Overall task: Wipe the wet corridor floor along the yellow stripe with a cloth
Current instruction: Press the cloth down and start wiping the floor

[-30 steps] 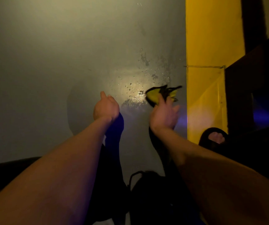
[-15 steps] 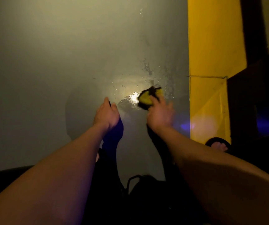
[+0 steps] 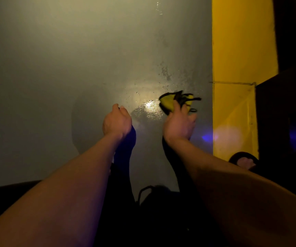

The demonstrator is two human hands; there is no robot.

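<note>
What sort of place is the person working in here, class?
Probably an indoor corridor or service passage: a smooth grey floor with water droplets, a painted yellow stripe along its edge, and the right hand wiping with a cloth.

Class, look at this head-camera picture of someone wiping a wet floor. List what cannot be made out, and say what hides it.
- Left hand: seen from behind; its fingers are hidden, so whether it holds anything is unclear.
- Cloth: partly covered by the right hand; contact with the floor cannot be judged.
- Foot by the yellow stripe: mostly lost in shadow.
- Dark things at the bottom edge: too dim to name.
</note>
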